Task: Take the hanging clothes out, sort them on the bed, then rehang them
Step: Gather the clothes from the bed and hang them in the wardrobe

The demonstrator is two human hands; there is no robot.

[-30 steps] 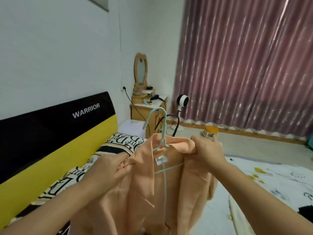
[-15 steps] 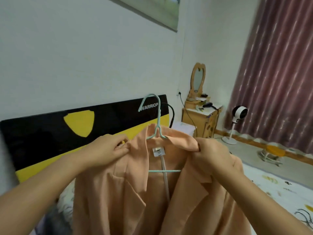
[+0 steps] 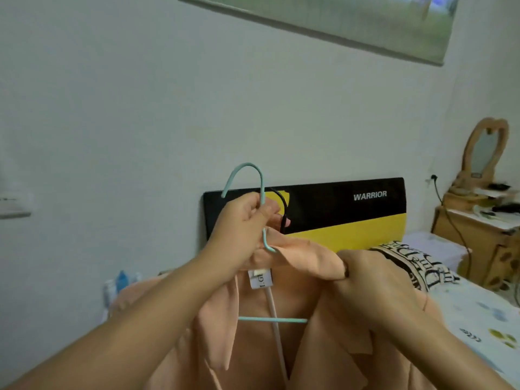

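Gripping the mint-green wire hanger (image 3: 254,198) in my left hand (image 3: 242,220), my right hand (image 3: 374,280) clutches the peach blazer (image 3: 332,347) before a black-and-yellow headboard (image 3: 337,218) and white wall (image 3: 112,108).

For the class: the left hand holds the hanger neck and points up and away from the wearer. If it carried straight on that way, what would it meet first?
Probably the black and yellow headboard, or the wall above it; depth is unclear. The left hand already grips the teal hanger.

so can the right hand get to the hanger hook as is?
Probably not yet: the right hand grips the jacket collar, and the left hand already holds the hook.
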